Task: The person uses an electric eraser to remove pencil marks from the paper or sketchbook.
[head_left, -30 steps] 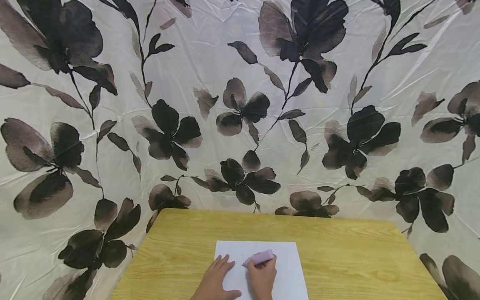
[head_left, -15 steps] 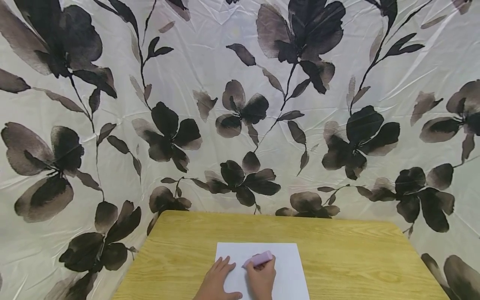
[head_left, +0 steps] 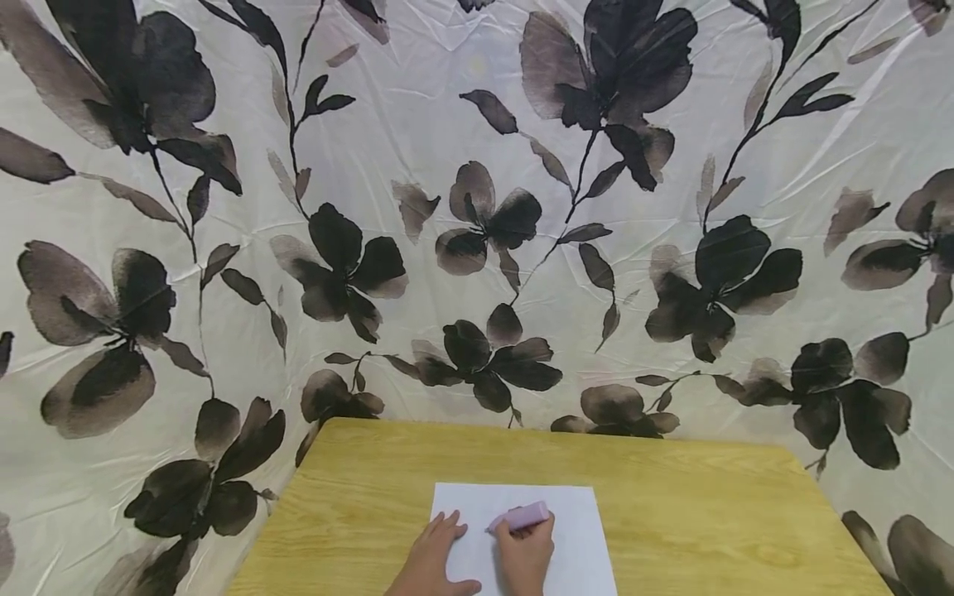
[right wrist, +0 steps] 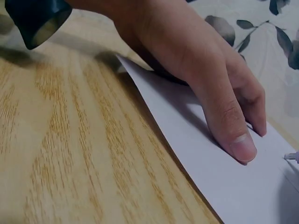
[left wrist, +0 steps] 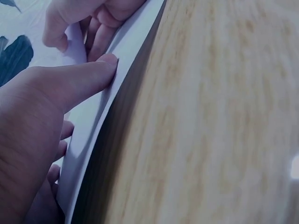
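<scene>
The pen (head_left: 526, 515), lilac and thick in the barrel, is tilted over the paper (head_left: 581, 550), its tip (right wrist: 290, 157) aimed down and toward the person's left. Whether the tip touches the sheet or sits just above it, I cannot tell. The pen should be light and stiff, with a barrel that looks smooth and could slip or roll if pinched loosely; the tip is probably its most delicate part. The best hold is low on the barrel, behind the tip, with 2 or 3 fingers and the thumb.

The right hand (head_left: 525, 559) has it about so: fingers and thumb closed on the lower barrel, the thick end standing out above.

The paper, 1 white sheet, is likely very light, bendy and easy to crease or slide. It is best held flat, pressed with spread fingers well inside the edge. The left hand (head_left: 434, 559) lies on its left side, fingers fairly straight and apart, thumb out toward the right hand, pressing the sheet and gripping nothing. In the left wrist view a shadow runs under the near edge, which seems slightly raised.

Beneath is the table (head_left: 693, 505), pale wood grain; behind it hangs a wrinkled flowered cloth (head_left: 417, 91).
</scene>
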The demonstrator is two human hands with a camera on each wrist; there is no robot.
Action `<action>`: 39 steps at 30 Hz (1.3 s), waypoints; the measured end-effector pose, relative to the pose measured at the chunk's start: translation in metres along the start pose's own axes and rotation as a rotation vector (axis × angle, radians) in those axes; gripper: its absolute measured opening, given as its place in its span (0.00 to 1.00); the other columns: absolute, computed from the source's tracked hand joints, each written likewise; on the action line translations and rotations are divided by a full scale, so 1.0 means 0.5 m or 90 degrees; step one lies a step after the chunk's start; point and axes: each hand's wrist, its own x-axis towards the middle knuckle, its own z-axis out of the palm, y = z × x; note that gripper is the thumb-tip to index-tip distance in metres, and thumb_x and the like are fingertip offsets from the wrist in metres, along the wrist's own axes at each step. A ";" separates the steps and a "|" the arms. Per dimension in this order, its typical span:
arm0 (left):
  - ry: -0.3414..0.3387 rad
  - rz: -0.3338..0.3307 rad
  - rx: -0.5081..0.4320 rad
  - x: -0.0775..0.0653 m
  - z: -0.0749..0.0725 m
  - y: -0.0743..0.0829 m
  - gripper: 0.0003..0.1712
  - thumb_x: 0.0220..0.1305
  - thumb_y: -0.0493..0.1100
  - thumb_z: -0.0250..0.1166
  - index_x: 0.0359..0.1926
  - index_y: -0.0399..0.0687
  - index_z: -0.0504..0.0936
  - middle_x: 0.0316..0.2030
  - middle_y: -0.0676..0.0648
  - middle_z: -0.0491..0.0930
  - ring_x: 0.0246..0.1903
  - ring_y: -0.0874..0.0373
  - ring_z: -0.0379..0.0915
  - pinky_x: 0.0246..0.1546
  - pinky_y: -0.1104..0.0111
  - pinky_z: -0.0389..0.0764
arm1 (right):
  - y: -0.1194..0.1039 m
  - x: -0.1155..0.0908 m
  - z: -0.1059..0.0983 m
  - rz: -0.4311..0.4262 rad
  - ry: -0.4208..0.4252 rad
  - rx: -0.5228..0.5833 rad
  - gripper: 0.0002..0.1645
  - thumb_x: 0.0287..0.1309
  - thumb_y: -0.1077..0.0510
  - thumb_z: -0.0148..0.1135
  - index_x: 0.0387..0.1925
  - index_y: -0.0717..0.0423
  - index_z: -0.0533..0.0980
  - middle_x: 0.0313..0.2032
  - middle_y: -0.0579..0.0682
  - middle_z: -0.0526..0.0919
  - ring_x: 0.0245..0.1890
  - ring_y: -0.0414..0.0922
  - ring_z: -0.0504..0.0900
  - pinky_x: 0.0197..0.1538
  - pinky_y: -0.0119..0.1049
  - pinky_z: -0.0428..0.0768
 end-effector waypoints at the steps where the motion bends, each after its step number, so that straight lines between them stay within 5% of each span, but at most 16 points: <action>1: 0.002 -0.003 -0.007 0.000 0.000 0.000 0.50 0.45 0.69 0.72 0.60 0.39 0.74 0.65 0.35 0.66 0.65 0.32 0.56 0.61 0.38 0.60 | 0.000 -0.002 0.000 -0.002 0.001 0.001 0.27 0.38 0.72 0.67 0.42 0.61 0.66 0.32 0.50 0.83 0.32 0.45 0.84 0.36 0.32 0.83; 35: 0.004 -0.015 -0.019 0.000 0.003 -0.005 0.50 0.44 0.71 0.72 0.58 0.40 0.75 0.65 0.35 0.66 0.66 0.33 0.55 0.61 0.38 0.61 | 0.002 -0.004 0.004 -0.053 -0.093 0.040 0.27 0.41 0.73 0.68 0.43 0.62 0.65 0.34 0.51 0.82 0.34 0.44 0.84 0.37 0.31 0.84; 39: 0.000 -0.012 -0.027 0.001 0.002 -0.003 0.49 0.44 0.70 0.72 0.59 0.39 0.75 0.65 0.35 0.66 0.66 0.32 0.55 0.61 0.38 0.61 | 0.002 -0.002 0.001 -0.039 -0.070 0.031 0.27 0.41 0.73 0.68 0.42 0.60 0.65 0.34 0.49 0.81 0.33 0.43 0.84 0.37 0.30 0.83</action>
